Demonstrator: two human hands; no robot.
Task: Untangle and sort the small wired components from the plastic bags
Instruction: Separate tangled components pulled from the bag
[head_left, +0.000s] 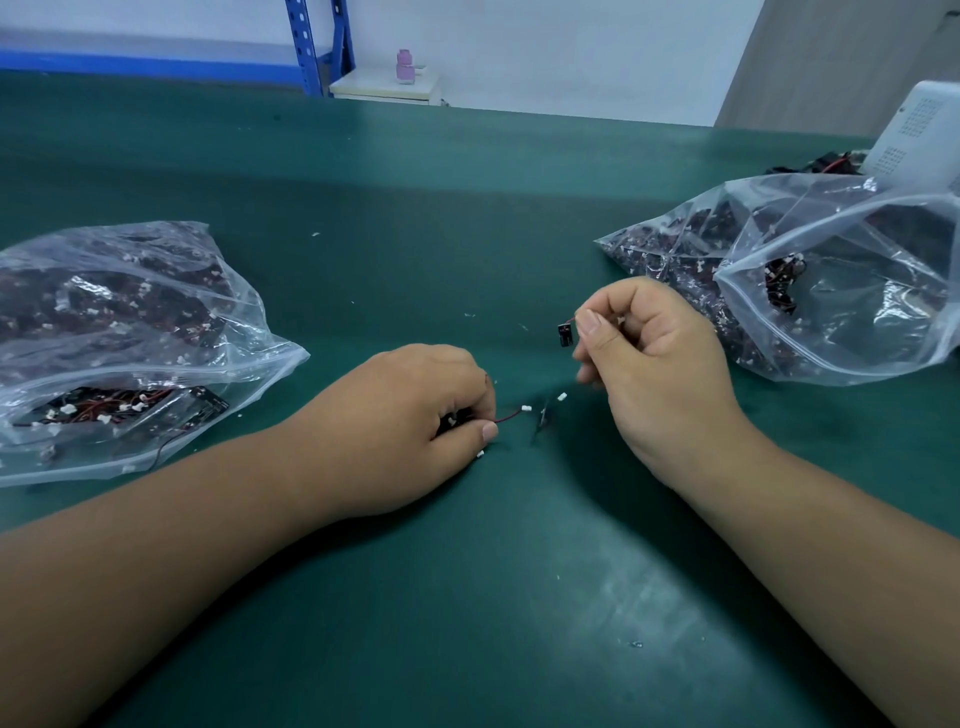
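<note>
Green table mat (467, 208) fills the view. Right bag (831, 322) at 3 o'clock and left bag (119, 332) at 9 o'clock, both full of tangled wired components. Left hand (415, 415) at centre, fingers curled, pinches a red wire (506, 415). Right hand (649, 364) at 2 o'clock from it, fingers curled, pinches the lead of a black component (564, 333)

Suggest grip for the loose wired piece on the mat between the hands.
Probably pinch its white connector from above, right side: it is the blocky end and lies clear on the mat, while the thin dark wire lies flat, near the left hand's red lead.
</note>
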